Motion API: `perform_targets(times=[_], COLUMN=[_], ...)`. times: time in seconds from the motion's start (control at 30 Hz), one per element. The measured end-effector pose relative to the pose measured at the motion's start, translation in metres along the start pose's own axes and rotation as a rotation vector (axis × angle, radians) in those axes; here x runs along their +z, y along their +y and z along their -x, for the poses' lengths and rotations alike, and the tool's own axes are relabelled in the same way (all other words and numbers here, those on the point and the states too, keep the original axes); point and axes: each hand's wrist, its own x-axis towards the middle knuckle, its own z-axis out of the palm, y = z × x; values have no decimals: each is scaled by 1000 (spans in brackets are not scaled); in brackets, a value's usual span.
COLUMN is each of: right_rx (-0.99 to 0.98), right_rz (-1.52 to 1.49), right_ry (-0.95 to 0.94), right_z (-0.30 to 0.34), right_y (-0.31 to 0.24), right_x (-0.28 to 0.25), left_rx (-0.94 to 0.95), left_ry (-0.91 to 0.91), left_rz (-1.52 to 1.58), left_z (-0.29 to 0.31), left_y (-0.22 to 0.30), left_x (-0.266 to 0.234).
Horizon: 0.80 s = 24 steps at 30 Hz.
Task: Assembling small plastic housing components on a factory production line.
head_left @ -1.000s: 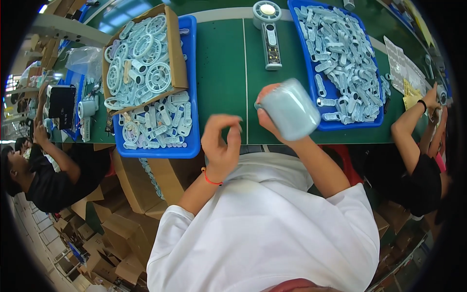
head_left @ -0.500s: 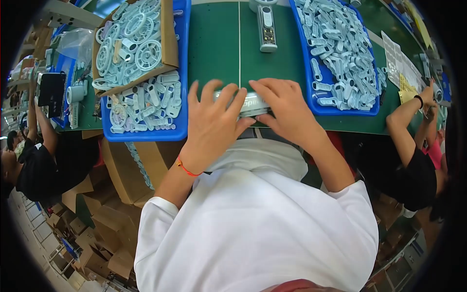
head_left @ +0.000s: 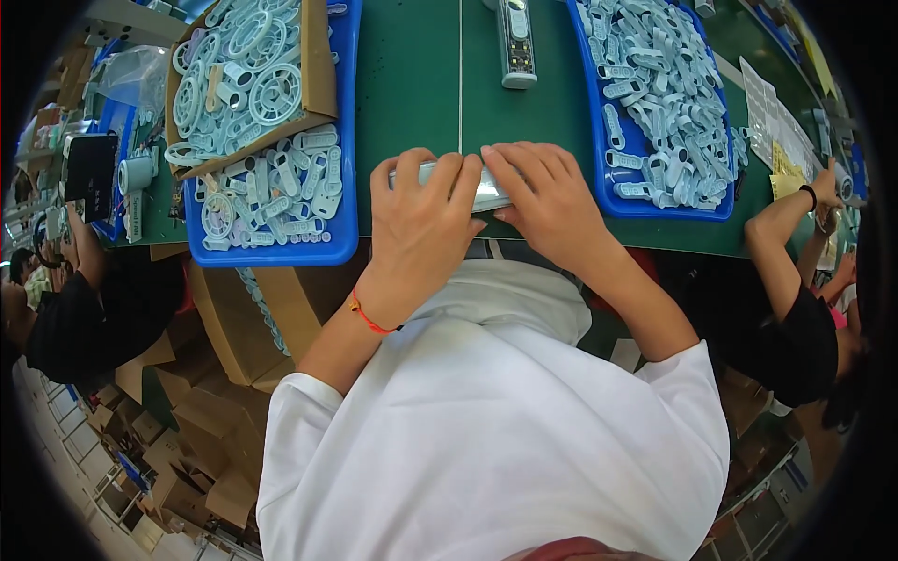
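Note:
Near the table's front edge, a pale grey-white handheld fan handle [head_left: 490, 194] lies crosswise between my hands. My left hand [head_left: 421, 206] curls its fingers over the handle's left part, covering much of it. My right hand [head_left: 550, 194] grips the right end, with fingers on the far side and thumb on the near side. Beyond them, a similar fan handle [head_left: 517, 47] rests lengthwise on the green tabletop [head_left: 412, 84], its front open on a circuit board.
On the left, a blue tray [head_left: 348, 187] bears a cardboard box [head_left: 320, 65] of pale ring-shaped parts, with loose small parts below. A blue tray [head_left: 720, 192] of pale strip-shaped parts stands right. Co-workers sit at both sides; cardboard boxes [head_left: 220, 421] lie at lower left.
My left fingers have come down from a raised, spread pose and closed over the handle. My right hand keeps its grip with a small shift. The view has moved slightly.

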Motion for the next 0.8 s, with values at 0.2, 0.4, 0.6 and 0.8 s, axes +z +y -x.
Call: perform_targets(times=[0.2,0.4,0.6,0.8], right_rx=[158,19,652,516], right_rz=[-221,-378,352,302], right_ry=[113,72,-191,-199], right_z=[0,-34,-16,-25], right_y=[-2,-13,74,64], right_x=[-5,-54,-67,-70], left_rx=[-58,-464,-483,-1009], left_ry=[349,396,477,301], left_rz=[-44,1393,276,120], left_z=[-3,-28,-224,-324], left_y=[-8,12,-106,-267], left_x=[-3,-1,-46,17])
